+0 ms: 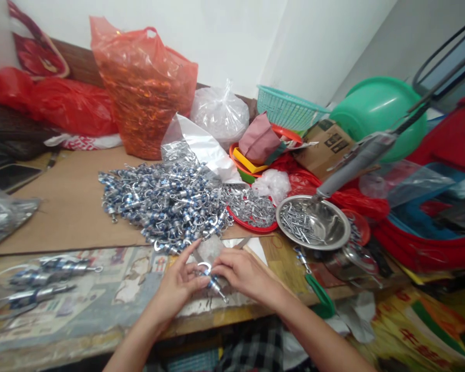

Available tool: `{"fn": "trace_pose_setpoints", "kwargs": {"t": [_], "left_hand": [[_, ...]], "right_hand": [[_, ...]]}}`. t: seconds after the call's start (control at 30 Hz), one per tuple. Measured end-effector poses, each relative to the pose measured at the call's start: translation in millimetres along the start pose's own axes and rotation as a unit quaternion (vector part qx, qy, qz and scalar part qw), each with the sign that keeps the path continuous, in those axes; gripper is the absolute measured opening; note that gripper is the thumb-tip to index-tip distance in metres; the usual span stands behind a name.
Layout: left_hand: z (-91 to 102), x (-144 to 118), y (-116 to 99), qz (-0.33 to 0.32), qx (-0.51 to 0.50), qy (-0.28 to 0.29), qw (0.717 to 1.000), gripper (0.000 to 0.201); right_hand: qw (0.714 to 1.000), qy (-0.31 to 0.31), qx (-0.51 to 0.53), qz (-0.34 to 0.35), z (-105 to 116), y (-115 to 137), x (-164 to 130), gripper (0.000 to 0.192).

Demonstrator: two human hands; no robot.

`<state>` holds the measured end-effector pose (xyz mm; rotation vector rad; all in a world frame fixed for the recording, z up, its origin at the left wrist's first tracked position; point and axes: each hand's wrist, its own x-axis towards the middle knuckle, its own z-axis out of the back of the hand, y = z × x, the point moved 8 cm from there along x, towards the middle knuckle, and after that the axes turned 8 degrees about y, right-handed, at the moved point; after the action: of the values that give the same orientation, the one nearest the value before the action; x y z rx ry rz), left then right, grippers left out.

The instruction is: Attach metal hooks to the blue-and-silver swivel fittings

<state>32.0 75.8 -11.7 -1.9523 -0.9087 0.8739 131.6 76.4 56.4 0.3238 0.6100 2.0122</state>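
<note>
One small metal hook piece (211, 276) with a blue-banded barrel sits pinched between both hands at the near edge of the table (81, 305), its curved loop toward the left hand (180, 287) and its barrel slanting down under the right hand (240, 274). Both hands grip it with their fingertips, thumbs meeting over it. Just beyond the hands lies a big heap of like hook pieces (163, 199) on brown cardboard (65, 206). Right of the heap a red dish (253, 212) holds grey metal parts, and beside it a steel bowl (313, 223) holds nails. An orange plastic bag (141, 88) stands behind the heap.
</note>
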Motion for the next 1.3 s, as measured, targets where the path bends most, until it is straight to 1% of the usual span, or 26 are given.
{"fn": "trace_pose_setpoints", "kwargs": {"t": [0.1, 0.17, 0.27, 0.37, 0.5, 0.6, 0.67, 0.7, 0.77, 0.8, 0.83, 0.9, 0.93, 0.97, 1.0, 1.03, 1.1, 1.13, 1.2, 1.27, 1.3], "left_hand": [[0.2, 1, 1, -0.002, -0.008, 0.004, 1.0, 0.09], [-0.4, 1, 2, -0.001, -0.014, 0.01, 1.0, 0.09], [-0.6, 0, 2, 0.001, -0.017, 0.01, 1.0, 0.088], [-0.4, 0, 2, -0.001, -0.007, 0.007, 1.0, 0.088], [-0.2, 1, 2, 0.0, -0.003, 0.003, 1.0, 0.09], [-0.3, 1, 1, 0.002, -0.004, -0.001, 1.0, 0.092], [-0.4, 1, 1, 0.008, 0.001, -0.005, 1.0, 0.092], [-0.5, 0, 1, 0.011, 0.002, -0.007, 1.0, 0.092], [-0.8, 0, 1, 0.012, -0.001, -0.007, 1.0, 0.091], [-1.1, 0, 1, 0.012, -0.004, -0.005, 1.0, 0.09], [-1.3, 0, 1, 0.01, -0.008, -0.004, 1.0, 0.09], [-1.0, 0, 1, 0.01, -0.011, -0.005, 1.0, 0.091], [-0.5, 0, 1, 0.012, -0.01, -0.007, 1.0, 0.091], [-0.2, 0, 1, 0.013, -0.009, -0.009, 1.0, 0.091], [-0.1, 0, 1, 0.013, -0.01, -0.01, 1.0, 0.092], [-0.2, 0, 1, 0.013, -0.012, -0.01, 1.0, 0.092], [-0.8, -1, 1, 0.014, -0.017, -0.011, 1.0, 0.092], [-1.0, -1, 1, 0.013, -0.019, -0.012, 1.0, 0.092], [-1.1, -2, 0, 0.01, -0.018, -0.016, 1.0, 0.09], [-1.5, -3, 0, 0.007, -0.018, -0.016, 1.0, 0.089], [-1.6, -3, 0, 0.005, -0.018, -0.015, 1.0, 0.089]], "right_hand": [[0.999, -0.045, 0.01, -0.01, -6, -1, 3, 0.012], [0.996, -0.072, 0.046, -0.032, -7, -7, 3, 0.013], [0.99, -0.075, 0.106, -0.054, -9, -14, 2, 0.012], [0.992, -0.078, 0.095, -0.037, -11, -13, 0, 0.013], [0.988, -0.148, 0.045, 0.0, -13, -3, -6, 0.017], [0.982, -0.175, 0.064, 0.006, -13, -1, -9, 0.018], [0.974, -0.197, 0.109, 0.001, -4, -9, -15, 0.018], [0.968, -0.219, 0.125, -0.011, 4, -17, -21, 0.018], [0.957, -0.263, 0.108, -0.063, 22, -40, -40, 0.019], [0.955, -0.269, 0.075, -0.102, 28, -54, -50, 0.02], [0.957, -0.249, 0.032, -0.144, 30, -68, -58, 0.026], [0.965, -0.148, -0.028, -0.214, 21, -96, -71, 0.037], [0.966, -0.096, -0.039, -0.235, 13, -107, -76, 0.036], [0.966, -0.06, -0.038, -0.249, 6, -114, -81, 0.032], [0.966, -0.047, -0.029, -0.253, 2, -118, -84, 0.027], [0.967, -0.055, -0.02, -0.25, 2, -116, -86, 0.024], [0.97, -0.108, -0.003, -0.215, 12, -98, -88, 0.022], [0.973, -0.137, 0.001, -0.183, 19, -83, -87, 0.024], [0.979, -0.179, 0.002, -0.094, 33, -47, -87, 0.031], [0.977, -0.212, -0.01, -0.003, 42, -12, -89, 0.041], [0.976, -0.216, -0.022, 0.027, 43, 0, -91, 0.046]]}}
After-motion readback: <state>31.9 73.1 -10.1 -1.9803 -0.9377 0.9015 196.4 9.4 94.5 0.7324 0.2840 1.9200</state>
